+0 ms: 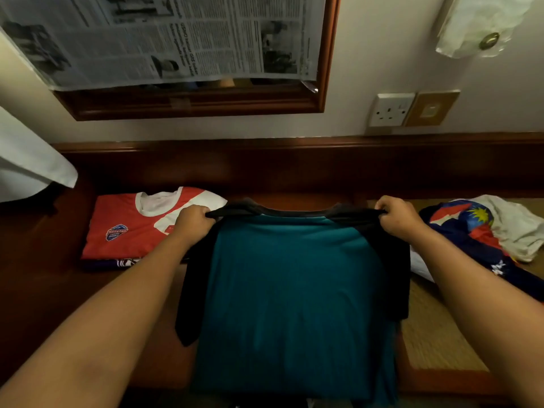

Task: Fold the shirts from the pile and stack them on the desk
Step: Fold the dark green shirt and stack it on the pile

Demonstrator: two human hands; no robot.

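Note:
A teal shirt [294, 290] with black sleeves and collar hangs in front of me, spread wide above the desk [44, 275]. My left hand [192, 220] grips its left shoulder and my right hand [399, 217] grips its right shoulder. The black sleeves droop down on both sides. A folded red and white shirt [126, 225] lies on the desk at the left, on top of another folded garment whose purple edge shows beneath. At the right lies the pile of unfolded shirts [482, 231], blue, red and white.
A woven mat [432, 334] covers the desk's right part under the pile. A white cloth [26, 160] hangs at the far left. Behind the desk are a wall with a framed mirror covered in newspaper [176, 39] and a socket [390, 110].

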